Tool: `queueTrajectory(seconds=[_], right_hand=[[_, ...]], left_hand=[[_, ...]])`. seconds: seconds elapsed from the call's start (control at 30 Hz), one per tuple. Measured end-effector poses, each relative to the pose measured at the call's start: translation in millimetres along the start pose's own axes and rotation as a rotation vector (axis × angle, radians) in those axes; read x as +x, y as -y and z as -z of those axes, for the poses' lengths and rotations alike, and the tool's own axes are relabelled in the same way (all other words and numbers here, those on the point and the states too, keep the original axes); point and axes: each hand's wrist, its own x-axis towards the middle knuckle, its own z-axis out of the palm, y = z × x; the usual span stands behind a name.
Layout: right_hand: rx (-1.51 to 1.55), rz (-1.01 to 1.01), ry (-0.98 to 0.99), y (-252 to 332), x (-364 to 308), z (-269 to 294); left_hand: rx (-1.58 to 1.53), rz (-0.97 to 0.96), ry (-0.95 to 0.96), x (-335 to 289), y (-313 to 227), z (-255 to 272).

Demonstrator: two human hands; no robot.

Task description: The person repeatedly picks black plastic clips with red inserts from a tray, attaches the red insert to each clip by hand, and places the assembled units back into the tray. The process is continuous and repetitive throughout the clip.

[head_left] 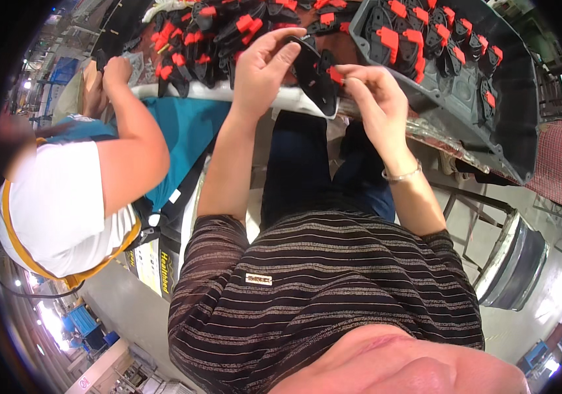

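Head view: both hands hold a flat black plastic part (312,75) with a red clip.

The one view comes from a wide fisheye camera on the person's head, looking steeply down over the dark striped shirt (320,282) toward the white-edged surface (228,94) ahead. It sits close, so the forearms rise from the middle of the picture. Straight edges bend near the round dark rim.
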Motion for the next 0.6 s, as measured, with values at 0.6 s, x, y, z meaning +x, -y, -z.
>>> queueTrajectory(seconds=[0.6], right_hand=[[0.035, -0.211, 0.239, -3, -16, -27]], left_hand=[[0.129, -0.239, -0.134, -38, 20, -4]])
